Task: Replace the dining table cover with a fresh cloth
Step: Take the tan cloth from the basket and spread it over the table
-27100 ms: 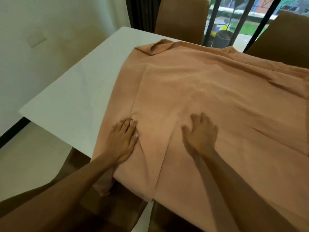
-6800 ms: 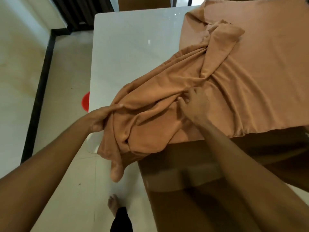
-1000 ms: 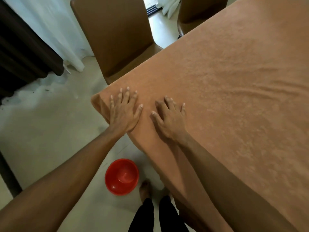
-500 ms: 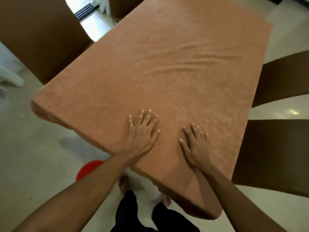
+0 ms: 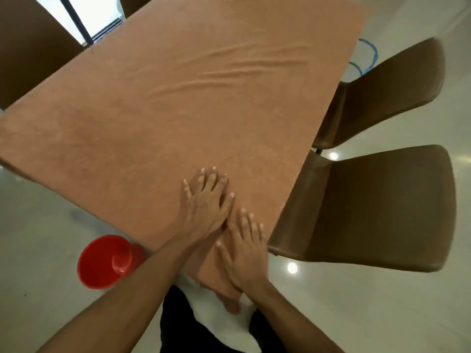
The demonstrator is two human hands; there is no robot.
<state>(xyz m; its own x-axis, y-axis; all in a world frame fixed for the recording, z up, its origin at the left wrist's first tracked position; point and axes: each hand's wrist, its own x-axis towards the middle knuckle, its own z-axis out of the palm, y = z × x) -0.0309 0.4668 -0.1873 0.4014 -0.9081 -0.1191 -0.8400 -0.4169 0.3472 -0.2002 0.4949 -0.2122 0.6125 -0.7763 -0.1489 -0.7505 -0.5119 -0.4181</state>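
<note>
A red bowl point(image 5: 107, 261) sits on the floor just left of the near table corner. There the left hand point(image 5: 205, 207) and right hand point(image 5: 243, 250) lie flat on the cloth point(image 5: 178, 110), fingers spread and gripping nothing, apparently pressing it smooth; it covers the whole tabletop. Ripples remain mid-table, and two brown chairs point(image 5: 369, 207) crowd the right edge.

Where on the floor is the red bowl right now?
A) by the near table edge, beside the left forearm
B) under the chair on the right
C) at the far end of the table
A: the red bowl sits on the floor beside the left forearm, below the cloth's near edge.
</note>
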